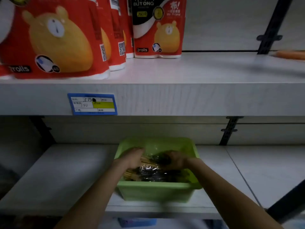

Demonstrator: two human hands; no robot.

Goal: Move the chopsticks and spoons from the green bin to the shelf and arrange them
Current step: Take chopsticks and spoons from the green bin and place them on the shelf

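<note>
A green bin stands on the lower shelf. Inside it lie packs of light wooden chopsticks and dark utensils in shiny clear wrap. Both my hands are inside the bin. My left hand lies over the chopstick pack at the bin's left side, fingers curled on it. My right hand grips a dark wrapped pack at the right. The packs under my hands are partly hidden.
The upper shelf carries red packs of paper rolls at the left and an orange object at the far right. A blue price tag sits on its front edge. Dark shelf brackets stand at the back.
</note>
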